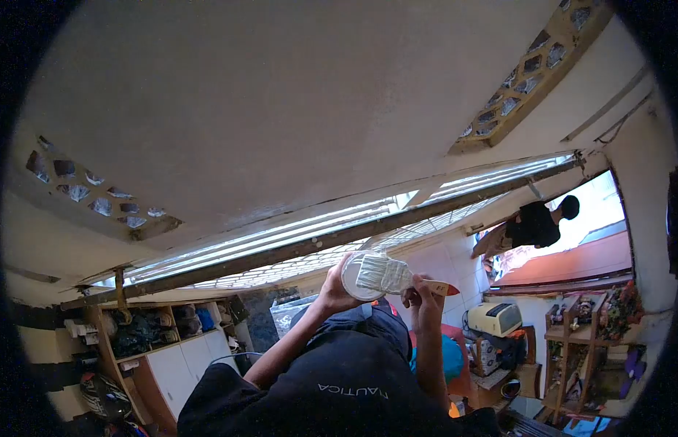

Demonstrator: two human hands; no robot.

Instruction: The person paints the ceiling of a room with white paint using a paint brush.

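Observation:
My left hand (333, 290) is closed around a round white tub (351, 280), held up in front of my chest. Laid across the tub's mouth is a wide flat paintbrush (386, 274), its bristles and ferrule coated in whitish paint. The fingers of my right hand (424, 293) grip the brush by its handle, whose red and wood-coloured end sticks out to the right. Paint inside the tub is mostly hidden behind the bristles.
A long dark bar (317, 244) runs slantwise along a bright slatted window. A plain wall (266, 95) fills the upper view. A person (535, 224) is near the bright opening at right. Shelves (182, 328) stand at lower left, a rack (576, 331) at lower right.

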